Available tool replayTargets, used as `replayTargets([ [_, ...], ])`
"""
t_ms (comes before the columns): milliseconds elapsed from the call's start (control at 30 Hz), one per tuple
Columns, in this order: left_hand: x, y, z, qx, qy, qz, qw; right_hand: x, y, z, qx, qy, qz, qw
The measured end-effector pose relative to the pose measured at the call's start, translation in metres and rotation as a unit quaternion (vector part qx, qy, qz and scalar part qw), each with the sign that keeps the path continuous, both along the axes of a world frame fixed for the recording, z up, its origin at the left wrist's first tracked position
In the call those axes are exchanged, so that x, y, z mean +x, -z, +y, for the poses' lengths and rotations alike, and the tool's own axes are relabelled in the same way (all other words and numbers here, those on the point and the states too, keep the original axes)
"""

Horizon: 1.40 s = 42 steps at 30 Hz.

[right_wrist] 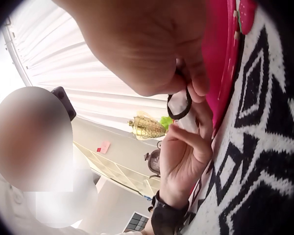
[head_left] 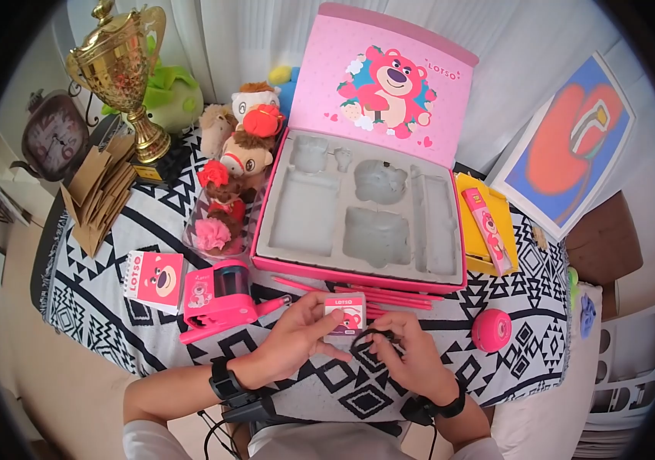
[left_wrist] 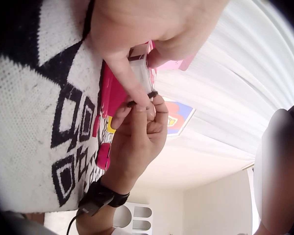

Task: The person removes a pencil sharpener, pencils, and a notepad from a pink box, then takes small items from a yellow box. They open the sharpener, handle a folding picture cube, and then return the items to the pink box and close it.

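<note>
A small pink and white box (head_left: 344,313) with a bear picture is gripped by the left hand (head_left: 294,343), whose thumb lies across its front. The right hand (head_left: 412,354) pinches a thin black loop (head_left: 360,343) just right of the box. In the right wrist view the black loop (right_wrist: 179,106) hangs from the right hand (right_wrist: 147,44), close to the fingers of the left hand (right_wrist: 183,161). The left wrist view shows the left hand's (left_wrist: 152,24) extended finger at the right hand's (left_wrist: 137,142) fingertips.
A large open box (head_left: 358,276) with a grey moulded insert stands behind the hands, pink pencils (head_left: 396,297) before it. A pink sharpener (head_left: 218,300) and a bear card box (head_left: 160,277) lie left. At right are a round pink item (head_left: 492,330) and a yellow box (head_left: 505,222).
</note>
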State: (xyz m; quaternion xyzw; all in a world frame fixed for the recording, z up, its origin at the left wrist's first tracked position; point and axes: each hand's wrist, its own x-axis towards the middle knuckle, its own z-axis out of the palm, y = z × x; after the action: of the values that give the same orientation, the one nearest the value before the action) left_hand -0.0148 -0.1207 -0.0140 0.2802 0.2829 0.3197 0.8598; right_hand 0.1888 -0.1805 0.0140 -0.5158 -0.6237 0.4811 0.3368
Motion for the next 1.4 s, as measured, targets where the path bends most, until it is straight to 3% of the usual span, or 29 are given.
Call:
replayTargets([
  [100,-0.003,0.001,0.001,-0.003,0.011,-0.003,1.0,-0.002,0.012,-0.005,0.062,-0.012,-0.113,0.992],
  [267,0.001,-0.001,-0.008,-0.046,0.021,-0.033,0.998,-0.009,0.018,-0.01,0.08,0.028,-0.132,0.988],
  [500,0.0,-0.004,-0.007,0.019,0.006,-0.021,1.0,-0.012,0.018,-0.006,0.173,0.012,-0.198,0.965],
  [667,-0.005,0.001,-0.008,0.014,0.07,-0.033,0.997,-0.014,0.021,-0.011,0.139,0.062,-0.136,0.979],
  [733,-0.002,-0.001,-0.008,0.01,0.053,-0.012,0.998,-0.011,0.022,-0.013,0.161,0.131,-0.096,0.973],
  [767,-0.001,-0.001,-0.009,0.024,0.049,0.018,0.998,-0.012,0.025,-0.013,0.19,0.177,-0.035,0.965],
  [867,0.001,-0.01,-0.01,0.051,0.063,0.097,0.992,-0.01,0.021,-0.011,0.217,0.189,-0.033,0.957],
  [933,0.004,-0.01,-0.014,0.18,0.07,0.124,0.973,-0.007,0.021,-0.009,0.194,0.17,-0.047,0.965],
  [1000,0.002,-0.014,-0.015,0.161,0.084,0.113,0.977,-0.005,0.022,-0.007,0.148,0.196,-0.03,0.969],
  [1067,0.004,-0.01,-0.014,0.198,0.183,0.097,0.958,-0.006,0.024,-0.006,0.189,0.178,-0.085,0.962],
  [1133,0.0,-0.015,-0.009,0.196,0.198,0.091,0.956,-0.007,0.021,-0.006,0.167,0.197,-0.063,0.964],
  [1233,-0.006,-0.024,-0.002,0.169,0.247,0.12,0.947,-0.002,0.01,-0.003,0.117,0.126,-0.057,0.983],
  [1333,-0.004,0.004,-0.005,0.26,0.189,0.092,0.943,0.0,0.009,-0.002,0.085,0.111,0.001,0.99],
  [1400,-0.003,-0.005,-0.003,0.155,0.192,0.048,0.968,0.004,0.005,-0.001,0.102,0.109,0.023,0.988],
])
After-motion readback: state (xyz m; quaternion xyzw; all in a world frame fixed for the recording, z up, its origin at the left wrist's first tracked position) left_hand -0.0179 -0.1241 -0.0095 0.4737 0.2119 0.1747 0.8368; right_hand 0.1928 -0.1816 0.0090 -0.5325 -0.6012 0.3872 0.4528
